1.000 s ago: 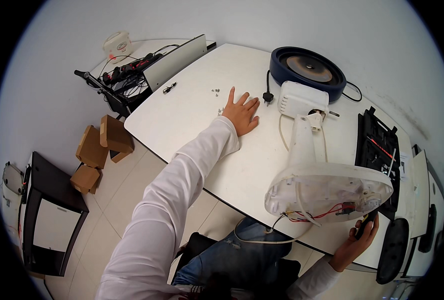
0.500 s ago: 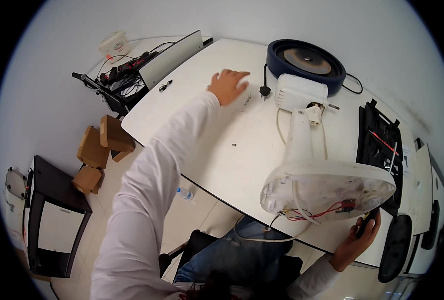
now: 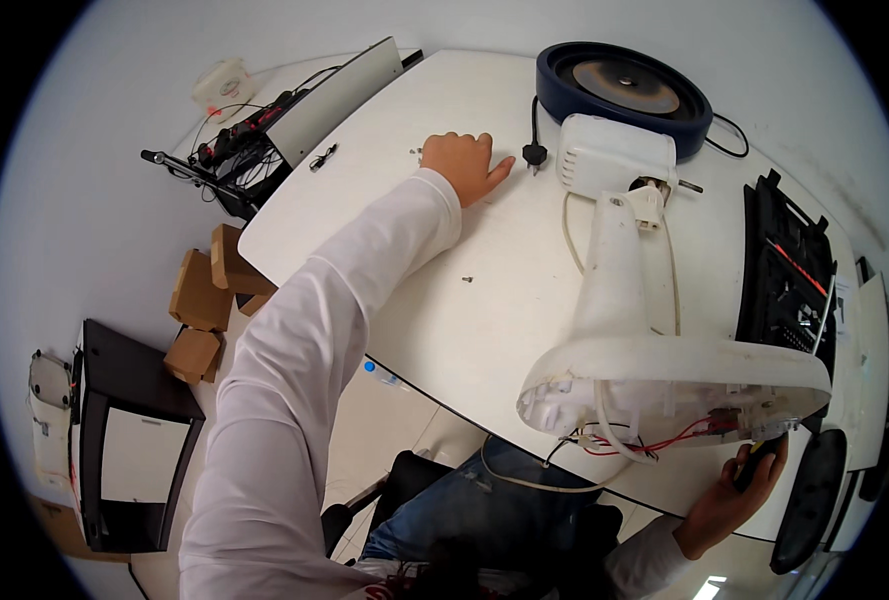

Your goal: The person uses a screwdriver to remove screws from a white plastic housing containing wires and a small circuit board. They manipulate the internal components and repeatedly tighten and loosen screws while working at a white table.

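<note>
A white fan stand [image 3: 604,285] lies on its side, its hollow base [image 3: 684,375] facing me with red, white and black wires exposed. My right hand [image 3: 729,505] is wrapped round a black-and-yellow screwdriver [image 3: 757,468] at the base's right edge; only its thick handle shows. My left hand [image 3: 467,165] rests on the far part of the table, thumb stretched out and fingers bent down, fingertips hidden. Several small screws [image 3: 416,152] lie just left of it. One loose screw [image 3: 467,280] lies nearer me. A black plug [image 3: 534,155] is right of the left thumb.
Behind the stand sits a round dark-blue weighted ring [image 3: 699,110]. An opened black tool case [image 3: 784,265] lies at the right, with a black oblong piece [image 3: 809,500] nearer me. A short black cable [image 3: 324,157] lies at the left. Cardboard boxes [image 3: 199,290] stand beyond the table edge.
My left hand has come down onto the table, fingers bending. The small screws, earlier right of it, now show on its left. My right hand stays on the screwdriver; the view has shifted slightly.
</note>
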{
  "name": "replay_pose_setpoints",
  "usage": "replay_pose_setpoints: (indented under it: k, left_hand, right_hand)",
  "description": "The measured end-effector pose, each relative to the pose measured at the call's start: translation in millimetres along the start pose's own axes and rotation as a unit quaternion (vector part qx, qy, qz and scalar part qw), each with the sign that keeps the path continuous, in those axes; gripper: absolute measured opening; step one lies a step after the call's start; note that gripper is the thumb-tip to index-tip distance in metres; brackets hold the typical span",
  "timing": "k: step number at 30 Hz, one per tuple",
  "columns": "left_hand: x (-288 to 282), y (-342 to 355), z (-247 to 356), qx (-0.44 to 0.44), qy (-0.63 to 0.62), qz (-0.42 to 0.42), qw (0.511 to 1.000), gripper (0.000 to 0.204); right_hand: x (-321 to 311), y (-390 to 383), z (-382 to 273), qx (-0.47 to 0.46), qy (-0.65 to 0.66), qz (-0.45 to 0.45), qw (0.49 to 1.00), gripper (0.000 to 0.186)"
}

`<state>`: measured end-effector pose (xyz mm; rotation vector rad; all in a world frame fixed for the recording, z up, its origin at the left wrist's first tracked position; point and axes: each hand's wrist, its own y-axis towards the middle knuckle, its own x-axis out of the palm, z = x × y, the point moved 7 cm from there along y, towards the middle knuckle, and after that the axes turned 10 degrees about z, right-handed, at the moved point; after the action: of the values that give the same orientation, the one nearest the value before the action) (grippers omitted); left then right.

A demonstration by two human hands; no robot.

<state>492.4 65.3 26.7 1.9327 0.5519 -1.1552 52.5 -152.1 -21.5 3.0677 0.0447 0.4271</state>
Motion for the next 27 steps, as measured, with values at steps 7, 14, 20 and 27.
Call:
replay_pose_setpoints:
  k: [7,14,20,27]
  left_hand:
    - [22,11,21,0.033,0.024,0.008,0.999,0.037]
    - [45,10,16,0.045,0.049,0.037,0.997,0.027]
    - [45,12,28,0.067,0.062,0.036,0.995,0.026]
    - [46,6,21,0.072,0.088,0.059,0.992,0.025]
  right_hand:
    - [-5,-1,2,0.0,0.004,0.047,0.999,0.04]
    - [-2,-5,3,0.012,-0.025,0.019,0.999,0.047]
    - [12,-2,-8,0.0,0.03,-0.026,0.999,0.048]
    - [14,-1,-6,0.003,0.057,-0.098,0.994,0.043]
